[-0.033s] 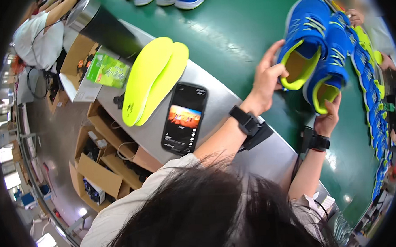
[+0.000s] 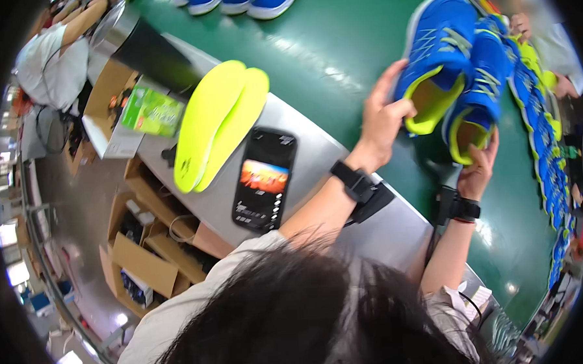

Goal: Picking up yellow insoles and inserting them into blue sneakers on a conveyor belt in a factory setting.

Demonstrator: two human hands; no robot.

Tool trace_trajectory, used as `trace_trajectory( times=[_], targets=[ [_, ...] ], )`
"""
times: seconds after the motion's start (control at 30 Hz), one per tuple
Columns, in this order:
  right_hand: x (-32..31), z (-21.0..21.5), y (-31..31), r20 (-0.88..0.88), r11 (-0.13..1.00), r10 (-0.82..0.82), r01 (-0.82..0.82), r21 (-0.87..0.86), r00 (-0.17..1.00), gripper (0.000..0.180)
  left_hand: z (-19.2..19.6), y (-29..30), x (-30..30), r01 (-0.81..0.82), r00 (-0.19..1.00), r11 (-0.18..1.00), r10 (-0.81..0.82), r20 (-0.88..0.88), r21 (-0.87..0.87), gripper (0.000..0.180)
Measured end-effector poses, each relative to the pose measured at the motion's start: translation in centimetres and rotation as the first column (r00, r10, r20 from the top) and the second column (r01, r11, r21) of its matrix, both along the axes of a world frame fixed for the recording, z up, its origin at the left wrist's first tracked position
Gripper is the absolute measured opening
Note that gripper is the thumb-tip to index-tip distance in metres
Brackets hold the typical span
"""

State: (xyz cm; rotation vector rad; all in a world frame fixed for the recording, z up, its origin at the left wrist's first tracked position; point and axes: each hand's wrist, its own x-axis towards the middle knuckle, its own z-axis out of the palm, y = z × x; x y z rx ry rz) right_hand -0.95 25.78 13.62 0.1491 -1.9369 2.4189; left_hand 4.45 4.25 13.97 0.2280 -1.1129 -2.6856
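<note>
Two blue running shoes with lime-yellow collars lie side by side at the far right, toes pointing away. My left hand grips the heel end of the left shoe, thumb at the collar and fingers along its outer side. By the heel of the right shoe, my right hand pinches the collar. Brown insides show in both shoe openings. Left of my arms, a pair of neon-yellow insoles lies overlapping on the metal ledge, beside a black phone with a lit screen.
Blue shoes run in a long row down the right of the green table; several more stand at its far edge. A dark tumbler, a green box and cardboard cartons are at left. Co-workers' hands show far right.
The whole scene has shifted slightly leftward in the view. Both hands keep their hold on the shoes.
</note>
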Motion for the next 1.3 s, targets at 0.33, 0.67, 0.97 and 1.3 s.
trace_trajectory(
  times=[0.33, 0.67, 0.97, 1.3],
  targets=[
    [1.0, 0.4, -1.1, -0.153, 0.972, -0.222, 0.232, 0.05, 0.963, 0.08, -1.4, -0.2, 0.7, -0.461, 0.874, 0.651, 0.45, -0.182, -0.603, 0.071],
    [0.8, 0.9, -1.0, 0.067, 0.939, 0.252, -0.227, -0.259, 0.966, 0.063, 1.1, 0.0, 0.9, 0.042, 0.999, 0.997, -0.04, 0.027, -0.072, 0.057],
    [0.8, 0.6, -0.2, 0.128, 0.948, 0.3, -0.28, -0.154, 0.945, 0.044, 0.3, 0.2, 0.7, -0.089, 0.996, 0.995, 0.09, 0.018, -0.052, 0.052],
    [0.6, 0.1, -2.3, 0.119, 0.794, 0.031, -0.097, 0.6, 0.992, 0.023, -2.8, 0.4, 0.0, -0.236, 0.879, 0.819, 0.41, 0.245, -0.523, 0.046]
  ],
)
